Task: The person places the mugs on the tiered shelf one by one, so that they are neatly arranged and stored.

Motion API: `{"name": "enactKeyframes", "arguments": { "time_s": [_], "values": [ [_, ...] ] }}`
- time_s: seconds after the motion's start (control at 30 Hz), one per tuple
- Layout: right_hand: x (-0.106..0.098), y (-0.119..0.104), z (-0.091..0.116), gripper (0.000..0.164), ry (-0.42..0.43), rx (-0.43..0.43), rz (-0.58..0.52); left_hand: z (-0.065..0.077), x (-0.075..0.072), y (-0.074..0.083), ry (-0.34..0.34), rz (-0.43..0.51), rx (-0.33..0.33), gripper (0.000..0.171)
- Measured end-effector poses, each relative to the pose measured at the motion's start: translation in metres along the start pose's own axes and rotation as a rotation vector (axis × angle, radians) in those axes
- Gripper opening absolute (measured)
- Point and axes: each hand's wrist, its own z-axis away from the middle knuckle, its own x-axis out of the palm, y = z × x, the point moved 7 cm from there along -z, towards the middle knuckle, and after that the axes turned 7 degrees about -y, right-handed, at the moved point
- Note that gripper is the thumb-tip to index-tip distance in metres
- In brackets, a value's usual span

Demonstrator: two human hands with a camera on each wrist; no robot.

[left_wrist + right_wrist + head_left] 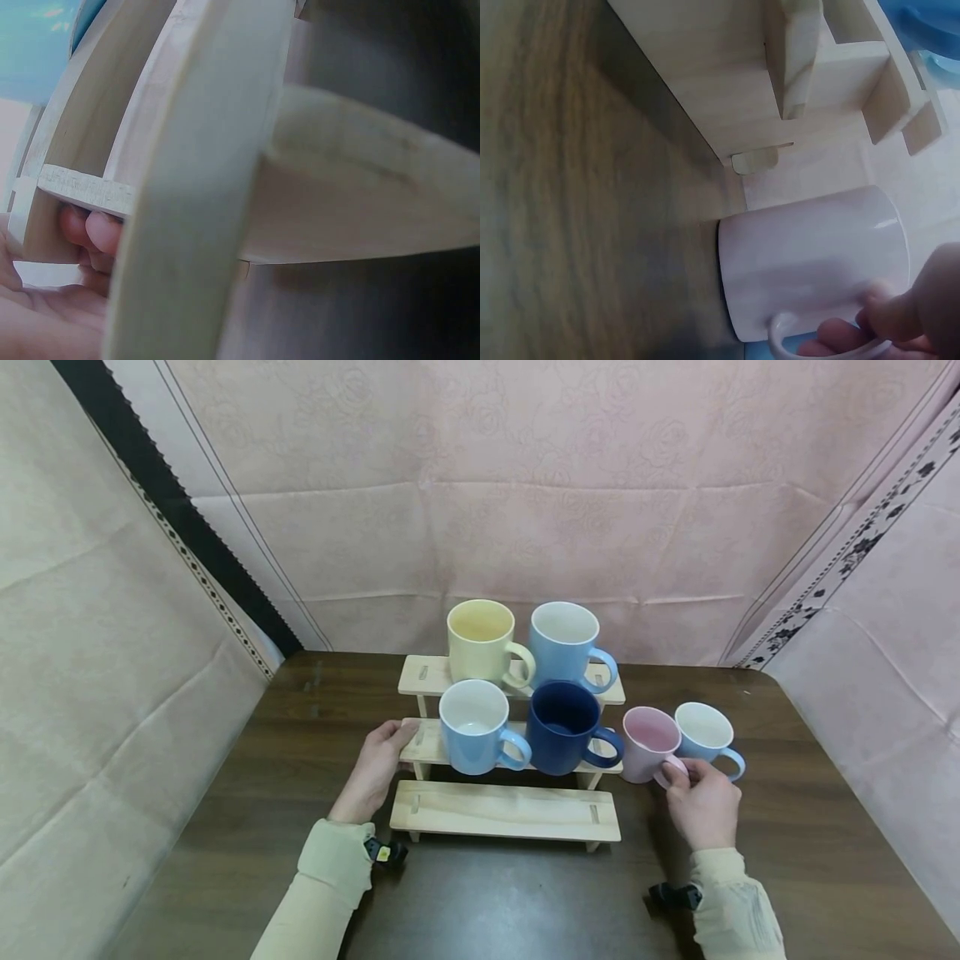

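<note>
A three-step wooden stand (506, 810) stands on the table, and my left hand (378, 760) grips the left end of its middle step. In the left wrist view the curled fingertips (103, 231) show beneath the wood. My right hand (703, 802) pinches the handle of a pink mug (651, 745) to the right of the stand. The pink mug (814, 262) is upright, its base at the tabletop. Right behind it is a light blue mug (703, 731) with a white inside. On the middle step are another light blue mug (474, 731) and a dark blue mug (564, 731).
The top step bears a yellow mug (480, 643) and a larger light blue mug (562, 647). Nothing stands on the lowest step. Pale cloth (525, 527) hangs behind the brown table (495, 893) and along both sides.
</note>
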Motion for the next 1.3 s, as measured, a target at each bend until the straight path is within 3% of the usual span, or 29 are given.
{"name": "enactKeyframes", "arguments": {
  "time_s": [0.5, 0.93, 1.3],
  "values": [
    [-0.033, -0.003, 0.023, 0.030, -0.006, 0.061, 0.014, -0.001, 0.000, -0.002, -0.002, 0.005, 0.020, 0.036],
    [-0.085, -0.021, 0.051, 0.020, 0.117, -0.002, 0.044, -0.002, 0.000, -0.002, 0.001, 0.007, 0.025, 0.036],
    [-0.098, -0.031, 0.072, 0.022, 0.016, 0.031, 0.075, 0.002, 0.001, 0.003, -0.010, 0.008, 0.000, 0.036]
  ]
}}
